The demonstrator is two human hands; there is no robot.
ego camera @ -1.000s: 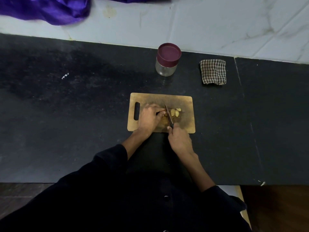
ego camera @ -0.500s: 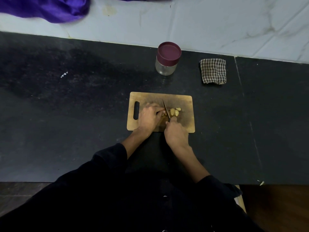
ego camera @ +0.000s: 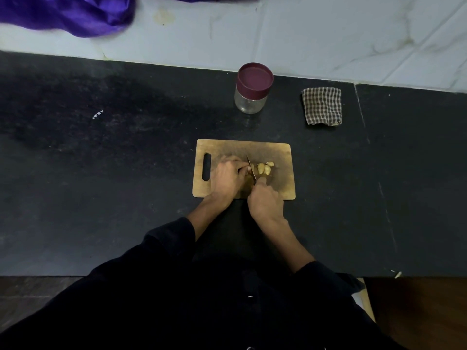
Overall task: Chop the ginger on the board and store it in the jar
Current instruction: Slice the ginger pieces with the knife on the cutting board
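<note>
Black stone countertop filling mid-frame. Right hand gripping knife, now shifted back up the wooden chopping board; left hand pinning uncut ginger. Cut ginger pieces piling right of blade. Farther up, lidded jar, checked cloth. Chopping unfinished.

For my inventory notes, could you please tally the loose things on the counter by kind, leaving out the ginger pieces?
Board: 1
Knife: 1
Jar: 1
Checked cloth: 1
Total: 4
</note>
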